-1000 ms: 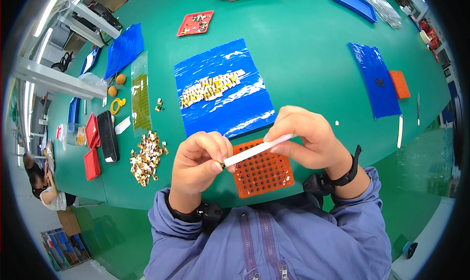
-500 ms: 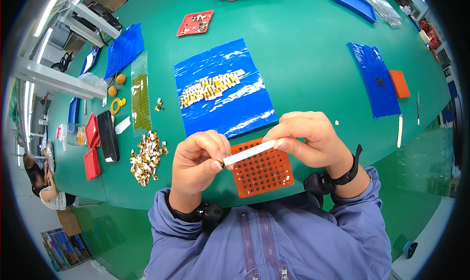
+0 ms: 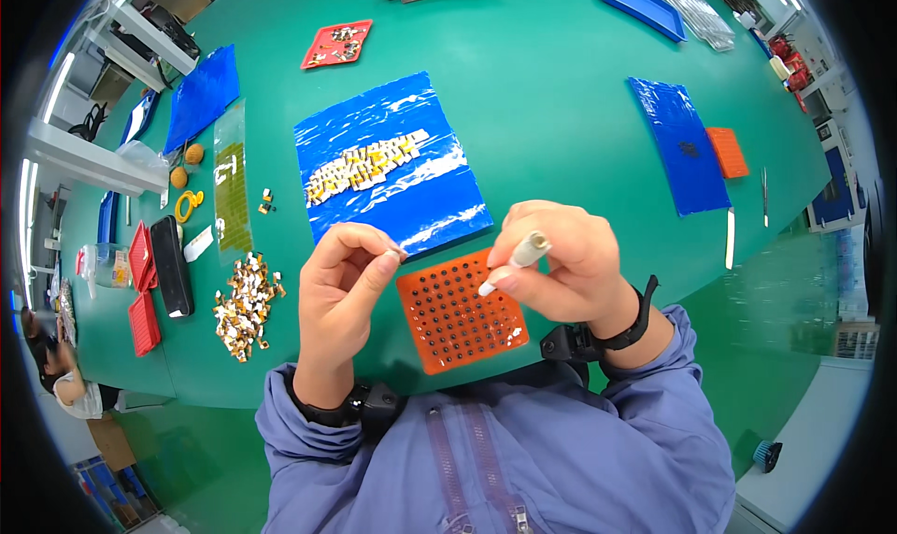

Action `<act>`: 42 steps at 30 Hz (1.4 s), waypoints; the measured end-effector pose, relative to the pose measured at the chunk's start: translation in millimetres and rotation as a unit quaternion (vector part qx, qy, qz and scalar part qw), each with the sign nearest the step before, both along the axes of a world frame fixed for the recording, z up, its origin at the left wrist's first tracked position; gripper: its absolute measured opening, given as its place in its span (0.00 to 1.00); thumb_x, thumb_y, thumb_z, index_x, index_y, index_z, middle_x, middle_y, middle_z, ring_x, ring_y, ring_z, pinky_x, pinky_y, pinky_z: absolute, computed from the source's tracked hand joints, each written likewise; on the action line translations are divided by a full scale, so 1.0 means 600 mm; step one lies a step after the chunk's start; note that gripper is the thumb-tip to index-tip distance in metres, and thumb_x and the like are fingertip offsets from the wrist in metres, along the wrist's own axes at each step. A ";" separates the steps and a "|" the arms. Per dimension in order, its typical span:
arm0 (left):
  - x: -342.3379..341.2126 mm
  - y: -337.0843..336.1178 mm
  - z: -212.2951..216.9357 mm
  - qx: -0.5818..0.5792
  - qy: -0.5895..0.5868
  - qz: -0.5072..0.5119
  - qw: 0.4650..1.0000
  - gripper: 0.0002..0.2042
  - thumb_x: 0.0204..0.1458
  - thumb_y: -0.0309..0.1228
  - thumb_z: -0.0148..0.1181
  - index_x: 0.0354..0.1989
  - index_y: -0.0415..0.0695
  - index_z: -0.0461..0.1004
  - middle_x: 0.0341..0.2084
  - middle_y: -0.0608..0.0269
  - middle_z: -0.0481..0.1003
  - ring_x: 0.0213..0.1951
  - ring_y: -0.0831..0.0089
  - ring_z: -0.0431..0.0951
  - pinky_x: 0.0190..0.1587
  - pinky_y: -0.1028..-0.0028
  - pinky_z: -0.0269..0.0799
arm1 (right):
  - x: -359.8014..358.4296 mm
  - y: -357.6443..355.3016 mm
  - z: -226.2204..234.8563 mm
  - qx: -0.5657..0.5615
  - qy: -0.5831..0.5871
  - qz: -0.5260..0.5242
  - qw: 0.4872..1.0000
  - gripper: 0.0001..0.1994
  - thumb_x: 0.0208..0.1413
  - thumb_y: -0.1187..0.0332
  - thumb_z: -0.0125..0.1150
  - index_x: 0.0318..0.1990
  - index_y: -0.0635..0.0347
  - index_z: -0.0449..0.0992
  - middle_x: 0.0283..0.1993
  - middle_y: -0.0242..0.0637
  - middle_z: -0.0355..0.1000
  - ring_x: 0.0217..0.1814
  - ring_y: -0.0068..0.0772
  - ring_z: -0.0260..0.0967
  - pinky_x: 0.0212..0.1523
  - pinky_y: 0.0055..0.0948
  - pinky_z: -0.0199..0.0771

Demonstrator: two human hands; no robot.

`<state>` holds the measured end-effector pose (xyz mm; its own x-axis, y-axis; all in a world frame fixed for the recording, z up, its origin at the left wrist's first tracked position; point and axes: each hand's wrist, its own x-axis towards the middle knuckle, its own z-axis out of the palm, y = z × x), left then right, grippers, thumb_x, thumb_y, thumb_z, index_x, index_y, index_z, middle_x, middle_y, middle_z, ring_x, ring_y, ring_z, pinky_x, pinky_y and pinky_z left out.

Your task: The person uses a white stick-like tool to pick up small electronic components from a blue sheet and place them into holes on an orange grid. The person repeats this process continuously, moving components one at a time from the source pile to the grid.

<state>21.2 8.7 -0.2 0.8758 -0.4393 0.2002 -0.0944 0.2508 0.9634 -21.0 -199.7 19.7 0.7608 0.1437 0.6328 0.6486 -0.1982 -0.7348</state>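
Orange tray point(image 3: 458, 321) holds dark parts; right fingers point(image 3: 505, 274) grip white pen point(image 3: 519, 256), left fingers point(image 3: 385, 258) pinched.

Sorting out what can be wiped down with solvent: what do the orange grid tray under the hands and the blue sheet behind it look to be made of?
The orange grid tray looks like moulded plastic, matte: even colour, regular rows of holes. The blue sheet looks like thin glossy plastic film: crinkled, with bright white glare streaks. Neither can be confirmed from looks alone.
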 end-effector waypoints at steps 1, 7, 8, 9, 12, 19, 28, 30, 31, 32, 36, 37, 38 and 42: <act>0.001 0.000 0.000 0.010 0.002 -0.013 1.000 0.03 0.49 0.19 0.52 0.31 0.38 0.66 0.30 0.62 0.69 0.36 0.78 0.70 0.39 0.80 0.64 | 0.003 0.002 -0.001 -0.025 -0.012 0.002 1.000 0.08 0.42 0.73 0.63 0.21 0.60 0.67 0.16 0.30 0.61 0.15 0.24 0.58 0.17 0.21 0.57; -0.004 -0.005 0.001 0.019 0.042 -0.035 0.998 0.02 0.50 0.20 0.51 0.30 0.38 0.66 0.29 0.63 0.69 0.34 0.78 0.71 0.38 0.79 0.65 | 0.006 0.013 -0.004 -0.062 -0.020 0.012 0.998 0.09 0.40 0.72 0.65 0.21 0.59 0.67 0.15 0.30 0.60 0.15 0.24 0.59 0.16 0.21 0.56; -0.004 -0.005 0.003 0.027 0.045 -0.035 0.998 0.02 0.50 0.20 0.51 0.30 0.38 0.66 0.29 0.64 0.70 0.34 0.79 0.71 0.38 0.80 0.65 | 0.006 0.014 -0.003 -0.064 -0.016 0.012 0.998 0.10 0.39 0.72 0.65 0.21 0.59 0.67 0.15 0.30 0.60 0.15 0.25 0.59 0.16 0.22 0.56; -0.005 -0.005 0.005 0.036 0.047 -0.034 0.998 0.02 0.50 0.20 0.51 0.30 0.38 0.66 0.28 0.64 0.70 0.33 0.79 0.71 0.37 0.80 0.65 | 0.006 0.013 -0.002 -0.065 -0.011 0.013 0.998 0.10 0.39 0.72 0.66 0.21 0.59 0.67 0.15 0.30 0.60 0.15 0.25 0.59 0.17 0.22 0.56; -0.002 -0.001 0.003 0.047 0.036 -0.013 0.998 0.02 0.49 0.19 0.52 0.30 0.38 0.67 0.26 0.65 0.70 0.31 0.80 0.71 0.35 0.82 0.65 | 0.003 0.005 0.003 -0.076 0.008 0.015 0.997 0.10 0.38 0.73 0.67 0.21 0.60 0.67 0.15 0.30 0.62 0.15 0.24 0.60 0.18 0.21 0.59; 0.032 0.098 0.025 0.259 -0.064 0.194 0.944 0.02 0.48 0.20 0.54 0.30 0.36 0.69 0.23 0.68 0.70 0.27 0.83 0.69 0.32 0.83 0.64 | 0.007 -0.016 -0.006 0.189 0.124 0.025 0.974 0.05 0.44 0.79 0.61 0.26 0.65 0.69 0.25 0.33 0.69 0.24 0.16 0.66 0.26 0.17 0.67; 0.053 0.132 0.053 0.599 -0.247 0.106 0.754 0.07 0.38 0.27 0.60 0.27 0.39 0.75 0.26 0.55 0.74 0.31 0.59 0.73 0.34 0.69 0.68 | -0.003 -0.012 -0.007 0.218 0.147 0.049 0.964 0.04 0.47 0.78 0.59 0.27 0.64 0.69 0.24 0.30 0.68 0.25 0.13 0.63 0.26 0.15 0.62; 0.077 0.094 0.051 0.560 -0.302 0.026 0.771 0.08 0.38 0.27 0.61 0.29 0.40 0.74 0.26 0.55 0.73 0.31 0.61 0.73 0.34 0.70 0.67 | -0.002 -0.015 -0.005 0.227 0.163 0.044 0.959 0.04 0.47 0.78 0.59 0.27 0.64 0.69 0.23 0.29 0.67 0.25 0.13 0.63 0.26 0.14 0.62; 0.091 0.069 0.049 0.568 -0.303 0.010 0.765 0.08 0.38 0.28 0.61 0.28 0.41 0.74 0.26 0.56 0.73 0.31 0.61 0.73 0.35 0.69 0.66 | 0.001 -0.016 -0.008 0.226 0.160 0.037 0.960 0.04 0.47 0.77 0.59 0.26 0.64 0.69 0.22 0.28 0.67 0.25 0.12 0.62 0.25 0.14 0.61; 0.103 0.043 0.048 0.574 -0.306 -0.004 0.759 0.07 0.39 0.28 0.61 0.28 0.41 0.74 0.26 0.56 0.73 0.32 0.62 0.73 0.35 0.68 0.66 | 0.004 -0.018 -0.011 0.225 0.154 0.029 0.962 0.05 0.47 0.77 0.59 0.26 0.64 0.68 0.22 0.28 0.67 0.25 0.11 0.62 0.25 0.13 0.61; 0.151 -0.009 0.002 0.572 -0.326 0.035 0.752 0.07 0.39 0.30 0.61 0.27 0.42 0.72 0.26 0.57 0.70 0.34 0.61 0.70 0.37 0.67 0.65 | 0.011 -0.019 -0.011 0.237 0.153 0.014 0.959 0.05 0.47 0.76 0.59 0.26 0.63 0.68 0.21 0.26 0.66 0.23 0.09 0.60 0.23 0.13 0.60; 0.158 -0.017 -0.004 0.579 -0.321 0.049 0.748 0.08 0.39 0.31 0.61 0.27 0.43 0.72 0.26 0.57 0.69 0.35 0.60 0.69 0.38 0.66 0.64 | 0.011 -0.020 -0.011 0.236 0.153 0.013 0.960 0.05 0.47 0.76 0.59 0.26 0.63 0.68 0.21 0.26 0.66 0.23 0.09 0.60 0.23 0.13 0.59; 0.164 -0.022 -0.011 0.586 -0.315 0.064 0.744 0.08 0.39 0.32 0.61 0.27 0.44 0.71 0.27 0.56 0.68 0.37 0.59 0.68 0.39 0.65 0.64 | 0.011 -0.021 -0.011 0.235 0.152 0.011 0.960 0.05 0.47 0.75 0.59 0.26 0.63 0.68 0.21 0.25 0.66 0.22 0.09 0.60 0.23 0.13 0.59; 0.176 -0.023 -0.033 0.574 -0.310 0.055 0.756 0.08 0.38 0.31 0.63 0.26 0.45 0.71 0.29 0.57 0.66 0.37 0.59 0.67 0.40 0.66 0.64 | 0.015 -0.023 -0.019 0.211 0.142 0.010 0.967 0.05 0.47 0.74 0.59 0.26 0.62 0.68 0.20 0.24 0.65 0.22 0.08 0.59 0.23 0.13 0.59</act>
